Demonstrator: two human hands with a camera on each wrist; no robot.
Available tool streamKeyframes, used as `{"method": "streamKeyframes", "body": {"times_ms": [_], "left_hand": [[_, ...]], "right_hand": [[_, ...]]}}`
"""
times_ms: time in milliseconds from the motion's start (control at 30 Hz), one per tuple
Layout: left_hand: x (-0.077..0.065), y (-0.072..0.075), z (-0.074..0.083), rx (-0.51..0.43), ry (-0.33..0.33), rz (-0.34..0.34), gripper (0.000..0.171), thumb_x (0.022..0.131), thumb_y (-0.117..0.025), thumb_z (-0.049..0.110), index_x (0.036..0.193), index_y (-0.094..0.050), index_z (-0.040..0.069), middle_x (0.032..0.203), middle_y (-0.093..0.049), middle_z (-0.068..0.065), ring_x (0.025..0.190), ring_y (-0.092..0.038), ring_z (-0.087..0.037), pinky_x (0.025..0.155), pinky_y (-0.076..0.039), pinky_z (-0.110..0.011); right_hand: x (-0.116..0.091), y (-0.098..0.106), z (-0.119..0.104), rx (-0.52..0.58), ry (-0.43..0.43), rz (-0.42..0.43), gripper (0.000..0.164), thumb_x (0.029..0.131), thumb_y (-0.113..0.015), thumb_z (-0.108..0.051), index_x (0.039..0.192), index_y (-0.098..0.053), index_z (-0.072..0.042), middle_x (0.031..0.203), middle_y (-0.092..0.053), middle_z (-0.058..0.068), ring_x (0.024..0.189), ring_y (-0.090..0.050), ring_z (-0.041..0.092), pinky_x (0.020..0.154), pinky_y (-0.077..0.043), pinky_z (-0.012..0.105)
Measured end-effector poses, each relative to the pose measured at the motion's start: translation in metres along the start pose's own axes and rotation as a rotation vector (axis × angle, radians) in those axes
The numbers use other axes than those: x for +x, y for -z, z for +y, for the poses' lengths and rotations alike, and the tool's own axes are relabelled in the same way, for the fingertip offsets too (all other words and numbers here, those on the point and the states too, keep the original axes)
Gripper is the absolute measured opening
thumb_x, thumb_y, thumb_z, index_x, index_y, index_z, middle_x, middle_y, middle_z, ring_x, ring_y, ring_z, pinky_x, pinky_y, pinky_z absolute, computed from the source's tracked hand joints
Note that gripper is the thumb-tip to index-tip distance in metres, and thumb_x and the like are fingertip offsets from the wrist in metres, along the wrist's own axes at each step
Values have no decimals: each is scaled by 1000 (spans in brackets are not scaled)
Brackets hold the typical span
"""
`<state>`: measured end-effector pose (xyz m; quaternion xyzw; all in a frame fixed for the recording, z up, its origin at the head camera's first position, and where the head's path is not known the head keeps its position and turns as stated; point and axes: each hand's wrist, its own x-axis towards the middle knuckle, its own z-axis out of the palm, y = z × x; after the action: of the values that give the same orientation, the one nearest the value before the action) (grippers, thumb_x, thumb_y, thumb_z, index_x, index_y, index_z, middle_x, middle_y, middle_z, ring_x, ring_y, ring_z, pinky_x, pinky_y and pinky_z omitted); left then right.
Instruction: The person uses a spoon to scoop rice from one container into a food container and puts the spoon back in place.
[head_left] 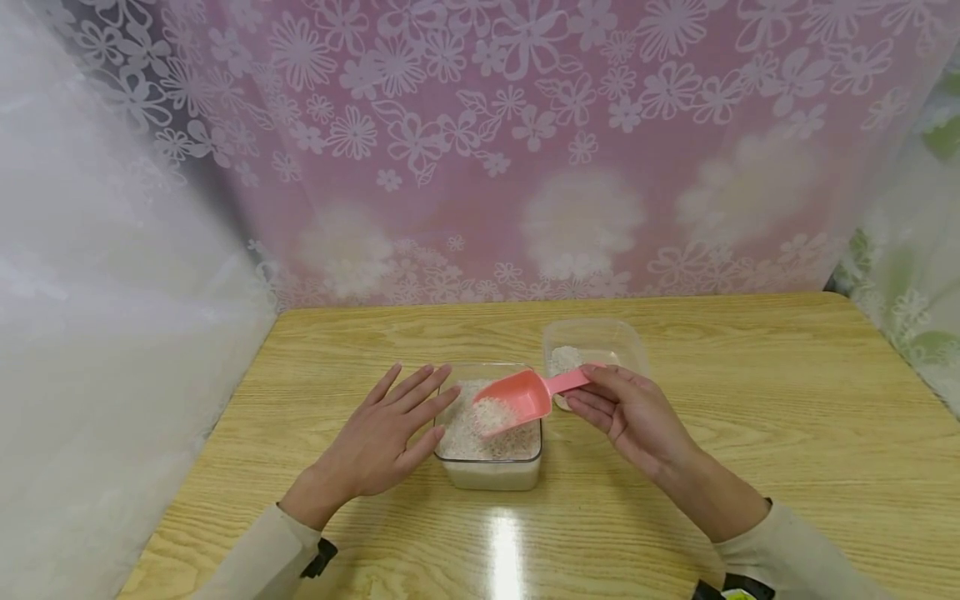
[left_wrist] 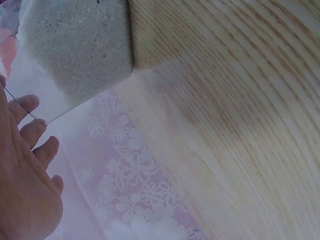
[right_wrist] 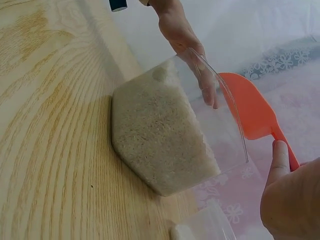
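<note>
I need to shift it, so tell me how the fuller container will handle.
The fuller container is likely heavy for its size, given the deep rice. Standing flat, it should resist tipping. Its smooth walls may be slippery.

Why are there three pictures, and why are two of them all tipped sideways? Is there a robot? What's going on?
There's no robot here, just a person's two bare hands. The wide picture comes from a camera on the person's head, looking forward and down. The two tilted pictures come from little cameras on the wrists, so they look at things from odd angles.

On the wooden table stands a clear container with lots of white grains that look like rice. Behind it, to the right, is another clear box with a smaller heap inside.

The right hand holds a pink scoop by its handle, above the container, with some grains in it. The left hand rests against the container's side.
</note>
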<state>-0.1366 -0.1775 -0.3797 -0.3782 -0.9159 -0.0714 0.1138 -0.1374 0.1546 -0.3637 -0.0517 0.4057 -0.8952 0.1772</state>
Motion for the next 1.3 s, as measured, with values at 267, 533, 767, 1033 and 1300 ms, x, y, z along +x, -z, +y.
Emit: {"method": "streamKeyframes", "body": {"times_ms": [267, 533, 767, 1033, 1300], "left_hand": [[0, -1, -1, -2, -7, 12, 51, 103, -37, 40, 149, -37, 19, 155, -27, -4, 142, -20, -20, 116, -8, -48], [0, -2, -1, 3, -1, 3, 52, 103, -32, 43, 150, -36, 19, 156, -25, -2, 143, -19, -20, 116, -8, -48], [0, -1, -1, -2, -2, 3, 52, 103, -32, 43, 150, -35, 20, 156, -24, -1, 143, -19, -20, 116, -7, -48], [0, -2, -1, -4, -10, 21, 52, 103, -34, 42, 150, -36, 20, 155, -27, -3, 142, -21, -21, 116, -8, -49], [-1, -3, -2, -5, -7, 21, 52, 103, -33, 42, 150, -35, 20, 155, -27, -3, 142, -22, -21, 116, -8, -48]], "right_hand": [[1, 3, -4, 29, -3, 0, 20, 101, -47, -5, 100, -66, 1, 96, -70, 16, 90, -69, 21, 86, -52, 30], [-1, 4, -10, 49, -1, -3, 22, 101, -46, -5, 100, -67, 2, 97, -70, 16, 91, -69, 22, 87, -52, 30], [-1, 5, -15, 74, -16, 9, 24, 101, -46, -5, 101, -68, 2, 97, -70, 17, 91, -69, 22, 87, -52, 30], [0, 9, -18, 94, -21, 6, 25, 102, -45, -5, 101, -69, 2, 97, -70, 16, 90, -69, 22, 87, -52, 31], [-1, 12, -24, 109, -15, -3, 25, 102, -45, -4, 100, -68, 3, 95, -70, 17, 89, -69, 22, 86, -52, 30]]}}
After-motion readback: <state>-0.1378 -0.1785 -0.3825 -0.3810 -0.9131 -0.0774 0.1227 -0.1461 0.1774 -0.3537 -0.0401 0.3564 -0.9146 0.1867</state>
